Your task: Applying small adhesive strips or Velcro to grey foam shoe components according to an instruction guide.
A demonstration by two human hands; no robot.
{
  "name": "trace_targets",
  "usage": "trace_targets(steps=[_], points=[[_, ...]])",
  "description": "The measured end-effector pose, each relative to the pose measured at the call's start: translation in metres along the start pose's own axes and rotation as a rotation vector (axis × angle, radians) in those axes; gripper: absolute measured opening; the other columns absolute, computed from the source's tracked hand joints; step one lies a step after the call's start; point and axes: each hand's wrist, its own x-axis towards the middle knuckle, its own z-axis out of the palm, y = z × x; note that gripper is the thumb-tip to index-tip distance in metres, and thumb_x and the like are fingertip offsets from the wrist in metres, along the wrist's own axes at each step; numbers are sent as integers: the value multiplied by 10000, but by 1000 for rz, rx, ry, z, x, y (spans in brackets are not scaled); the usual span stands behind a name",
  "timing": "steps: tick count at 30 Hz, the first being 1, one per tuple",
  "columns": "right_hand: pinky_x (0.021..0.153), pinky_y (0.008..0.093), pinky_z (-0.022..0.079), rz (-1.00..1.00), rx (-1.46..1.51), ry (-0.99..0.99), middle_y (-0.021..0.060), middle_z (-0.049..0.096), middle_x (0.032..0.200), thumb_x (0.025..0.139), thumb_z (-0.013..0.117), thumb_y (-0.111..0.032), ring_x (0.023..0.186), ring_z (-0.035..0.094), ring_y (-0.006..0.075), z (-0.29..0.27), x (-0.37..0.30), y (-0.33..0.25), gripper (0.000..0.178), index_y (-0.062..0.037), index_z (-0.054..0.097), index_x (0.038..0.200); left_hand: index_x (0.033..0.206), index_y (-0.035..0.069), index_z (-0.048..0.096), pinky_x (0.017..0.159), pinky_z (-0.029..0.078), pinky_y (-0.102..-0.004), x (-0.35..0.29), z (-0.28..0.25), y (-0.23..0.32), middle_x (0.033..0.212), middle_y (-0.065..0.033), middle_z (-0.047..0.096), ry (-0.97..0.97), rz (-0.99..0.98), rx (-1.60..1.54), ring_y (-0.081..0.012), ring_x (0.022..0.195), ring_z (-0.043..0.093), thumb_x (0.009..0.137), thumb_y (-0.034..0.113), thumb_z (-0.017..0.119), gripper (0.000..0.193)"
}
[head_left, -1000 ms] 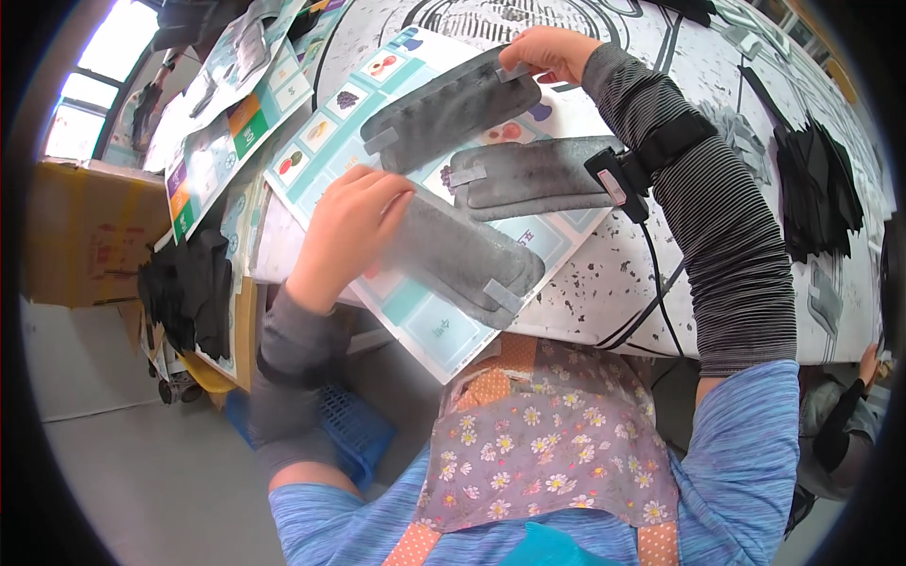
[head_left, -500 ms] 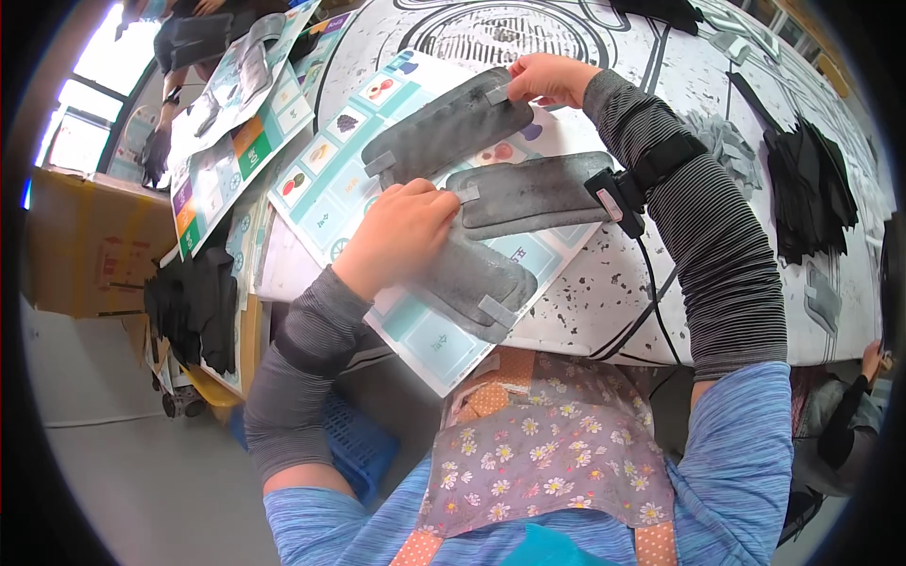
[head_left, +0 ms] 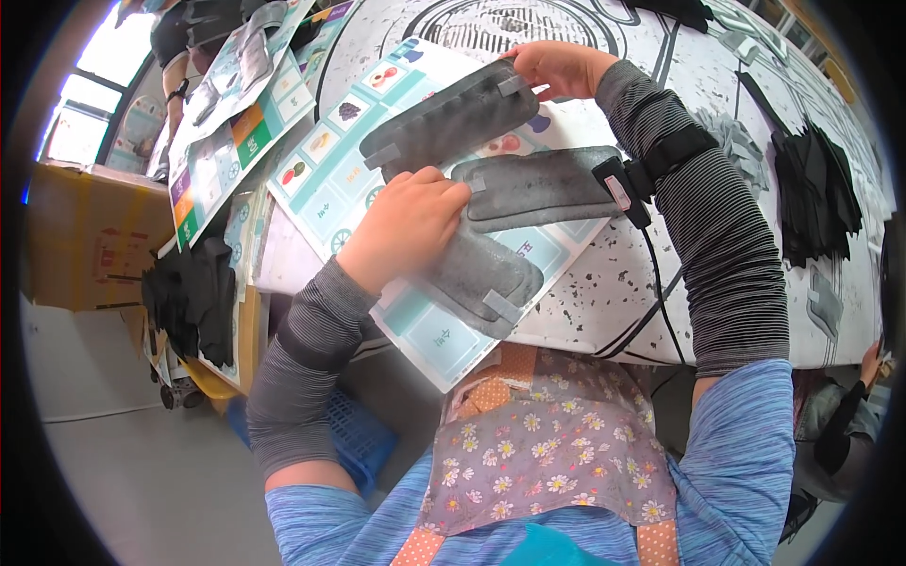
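Observation:
Three dark grey padded fabric strips with light grey tabs at their ends lie on a printed picture sheet. My right hand (head_left: 564, 70) pinches the right end of the far pad (head_left: 444, 115), beside its tab. My left hand (head_left: 406, 224) is closed over the upper left end of the near pad (head_left: 486, 281), close to the far pad's left end; its fingertips are hidden. The middle pad (head_left: 543, 189) lies flat between them, its left tab just right of my left knuckles. Beneath the pads is the picture sheet (head_left: 310, 203), pale with teal panels and small fruit pictures.
A stack of black fabric strips (head_left: 813, 193) and a crumpled grey cloth pile (head_left: 731, 151) lie to the right. More printed sheets (head_left: 274, 104), a cardboard box (head_left: 94, 236) and black fabric pieces (head_left: 193, 302) are at left. A black cable (head_left: 665, 316) hangs from my right wrist device.
My right hand has shifted slightly up along the far pad's right end. The left hand stays almost in place. The whole view has shifted a little.

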Motion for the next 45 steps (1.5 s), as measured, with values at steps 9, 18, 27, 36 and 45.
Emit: trace_targets(steps=[9,18,27,36,45], points=[[920,348,418,-119,-309,174,53,599,1019,753,684,-181,962,545,178,17,3,5,467,-69,569,1192,933,67,589,814,463,-381,-4,-2,4,881,-72,632,-13,0,45,-252,941,600,875,122,591,80],[742,316,464,-68,-339,277,65,581,971,751,710,-174,810,535,164,29,12,-7,451,-57,560,1160,909,74,567,821,458,-379,-5,-1,9,903,-37,635,-1,45,91,-237,952,589,818,97,600,99],[964,487,468,45,-65,244,103,600,1055,768,726,-148,1069,599,262,36,26,-28,449,-71,541,1170,904,80,573,821,462,-376,-5,3,8,871,-35,633,20,32,70,-236,935,587,819,110,596,93],[691,375,528,-390,-470,476,208,692,878,684,741,-157,761,666,296,52,45,-72,352,69,654,941,875,101,596,758,462,-367,-1,24,23,782,-35,632,50,-41,152,-235,867,585,832,184,614,95],[695,359,531,-669,-358,462,156,670,865,647,757,-146,770,648,241,56,66,-140,421,73,626,982,860,109,593,717,476,-381,2,27,32,706,-34,596,149,-63,138,-239,833,592,847,218,636,118]])
